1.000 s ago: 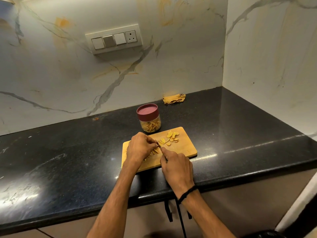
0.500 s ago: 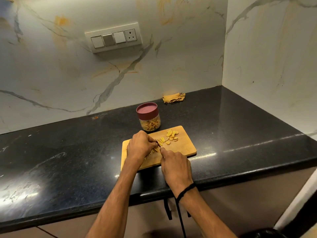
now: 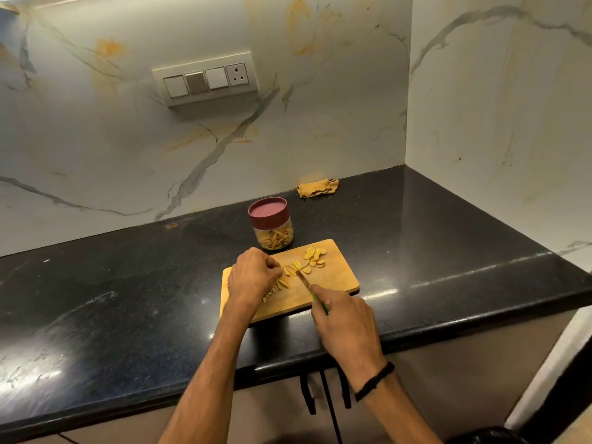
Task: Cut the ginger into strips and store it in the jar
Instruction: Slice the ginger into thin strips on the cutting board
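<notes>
Ginger slices (image 3: 315, 259) are laid on the cutting board (image 3: 338, 278), with cut strips (image 3: 282, 285) beside the left hand (image 3: 253, 277), which is curled there, presumably to steady them; a hold cannot be confirmed. The knife (image 3: 302, 279) is gripped in the right hand (image 3: 344, 318), tip down for cutting, and the lidded jar (image 3: 272, 224) is kept just behind.

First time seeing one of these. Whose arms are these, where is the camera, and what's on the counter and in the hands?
No machine here: a person works bare-handed, filmed by one camera on their head, looking down. On the black counter lies a wooden board; behind it a lidded jar of ginger strips, and a yellow cloth by the wall. The right hand grips a green-handled knife, blade among cut strips; uncut slices lie further back. The left hand rests curled on the board beside the strips; whether it pins ginger is hidden.
</notes>
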`<state>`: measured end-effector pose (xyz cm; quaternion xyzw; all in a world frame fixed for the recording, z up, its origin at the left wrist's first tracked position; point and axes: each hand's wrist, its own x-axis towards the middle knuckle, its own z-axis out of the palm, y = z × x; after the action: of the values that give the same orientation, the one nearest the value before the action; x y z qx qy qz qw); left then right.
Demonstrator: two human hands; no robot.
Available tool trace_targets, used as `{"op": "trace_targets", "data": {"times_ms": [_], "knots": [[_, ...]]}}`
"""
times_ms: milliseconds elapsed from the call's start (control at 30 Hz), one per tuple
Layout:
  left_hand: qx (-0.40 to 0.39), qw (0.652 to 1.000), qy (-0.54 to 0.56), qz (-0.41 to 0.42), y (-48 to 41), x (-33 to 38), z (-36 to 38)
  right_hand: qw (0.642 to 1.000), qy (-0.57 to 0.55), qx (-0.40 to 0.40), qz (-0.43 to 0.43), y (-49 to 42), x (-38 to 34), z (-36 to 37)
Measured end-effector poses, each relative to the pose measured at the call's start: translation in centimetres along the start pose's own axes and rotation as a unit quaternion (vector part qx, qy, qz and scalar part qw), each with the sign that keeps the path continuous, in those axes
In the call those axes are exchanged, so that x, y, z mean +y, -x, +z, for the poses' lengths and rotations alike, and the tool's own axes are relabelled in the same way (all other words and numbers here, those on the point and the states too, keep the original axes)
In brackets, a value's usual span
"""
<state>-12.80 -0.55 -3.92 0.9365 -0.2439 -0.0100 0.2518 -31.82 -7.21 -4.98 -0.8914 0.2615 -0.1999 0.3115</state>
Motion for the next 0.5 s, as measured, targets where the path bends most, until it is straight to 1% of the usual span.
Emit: {"op": "trace_targets", "data": {"times_ms": [200,500], "knots": [[-0.024,0.999,0.022,0.022,-0.2,0.3,-0.1,0.999,-0.003,0.036,0.026,-2.0,-0.6,0.0],[-0.033,0.999,0.033,0.008,-0.7,0.3,0.2,0.997,0.047,0.03,0.046,-3.7,-1.3,1.3]]}}
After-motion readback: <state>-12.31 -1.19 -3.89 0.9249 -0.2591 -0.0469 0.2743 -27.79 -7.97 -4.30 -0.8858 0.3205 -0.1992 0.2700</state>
